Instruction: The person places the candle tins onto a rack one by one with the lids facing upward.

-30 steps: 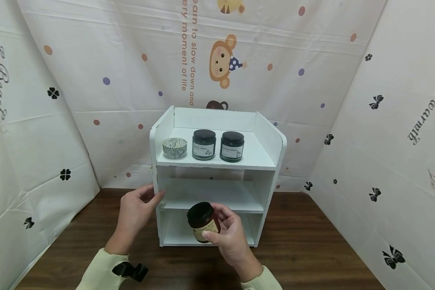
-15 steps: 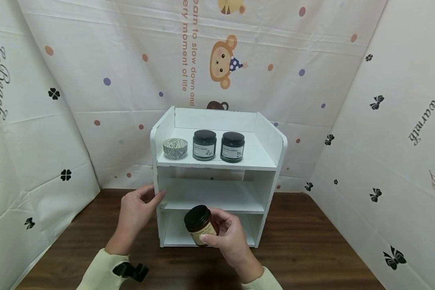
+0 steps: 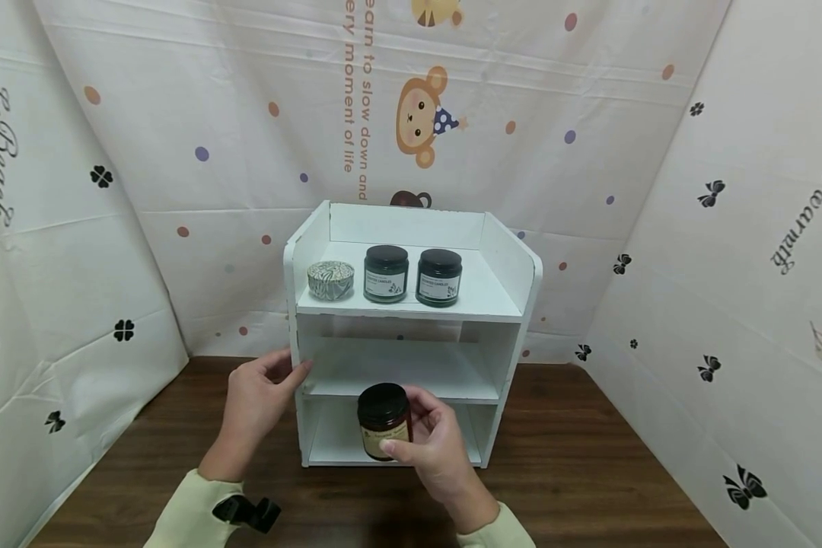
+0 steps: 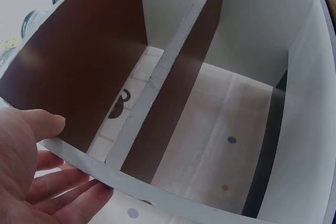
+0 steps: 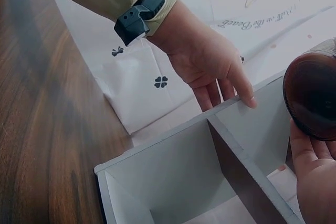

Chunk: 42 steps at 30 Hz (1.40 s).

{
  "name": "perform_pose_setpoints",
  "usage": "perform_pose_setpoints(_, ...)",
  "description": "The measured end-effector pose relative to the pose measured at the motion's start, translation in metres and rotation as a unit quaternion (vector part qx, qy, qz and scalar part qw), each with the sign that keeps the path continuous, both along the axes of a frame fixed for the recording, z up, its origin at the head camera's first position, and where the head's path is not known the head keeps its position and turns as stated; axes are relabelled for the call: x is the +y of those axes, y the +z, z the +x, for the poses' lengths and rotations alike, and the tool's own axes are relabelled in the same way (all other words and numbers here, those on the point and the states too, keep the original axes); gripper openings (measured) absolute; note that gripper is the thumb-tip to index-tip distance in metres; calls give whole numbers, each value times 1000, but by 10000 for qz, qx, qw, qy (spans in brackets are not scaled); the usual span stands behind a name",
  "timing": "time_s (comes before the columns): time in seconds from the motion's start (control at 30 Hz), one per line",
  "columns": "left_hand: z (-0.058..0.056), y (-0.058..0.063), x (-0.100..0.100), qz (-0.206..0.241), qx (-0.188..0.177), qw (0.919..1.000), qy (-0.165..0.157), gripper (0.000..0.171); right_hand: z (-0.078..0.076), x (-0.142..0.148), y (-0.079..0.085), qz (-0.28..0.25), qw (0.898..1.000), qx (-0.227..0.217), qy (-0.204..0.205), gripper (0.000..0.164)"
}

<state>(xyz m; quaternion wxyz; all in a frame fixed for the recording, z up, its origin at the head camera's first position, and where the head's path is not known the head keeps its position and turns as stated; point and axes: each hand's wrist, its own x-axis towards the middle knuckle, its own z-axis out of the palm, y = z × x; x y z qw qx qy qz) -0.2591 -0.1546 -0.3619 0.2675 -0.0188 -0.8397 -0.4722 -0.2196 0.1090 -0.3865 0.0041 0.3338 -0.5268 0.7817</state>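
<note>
My right hand point(image 3: 441, 449) holds a dark amber jar point(image 3: 382, 407) with a black lid and cream label, upright before the white three-tier shelf point(image 3: 397, 365). Thumb presses the label side; the fingers go round behind. In the right wrist view the jar's brown glass base point(image 5: 314, 98) shows above my right fingers point(image 5: 299, 145). My left hand point(image 3: 260, 396) grips the shelf's left side panel, thumb on the inner face and fingers outside, as the left wrist view shows with that hand point(image 4: 31, 166) at the panel edge.
On the top tier stand a patterned round tin point(image 3: 331, 280) and two dark candle jars, one in the middle point(image 3: 386, 274) and one to its right point(image 3: 439, 278). The shelf rests on a brown wooden table point(image 3: 575, 457). Printed white cloth point(image 3: 233, 114) hangs behind and at both sides.
The jar tilted and dipped slightly left, then came back upright and a little higher in my right hand. My left hand stays on the side panel.
</note>
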Motion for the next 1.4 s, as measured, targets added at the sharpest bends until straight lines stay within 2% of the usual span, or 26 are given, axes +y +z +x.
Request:
perform_pose_setpoints(0.3,1,1,0,-60,-36,10000,6,41,-3,0,0,-156,9999,40,58,53)
perform_pose_setpoints(0.6,0,1,0,-83,-46,10000,11,41,-2,3,2,-92,9999,8,-82,54)
perform_pose_setpoints(1.0,0,2,-1,-81,-92,9999,-4,41,-2,4,4,4,9999,136,-51,60)
perform_pose_setpoints(1.23,1,2,-1,-112,-144,9998,-8,41,-2,4,3,40,9995,320,-52,57)
perform_pose_setpoints(1.4,0,2,-2,-83,-119,9999,-23,40,1,7,7,97,9993,265,-250,59)
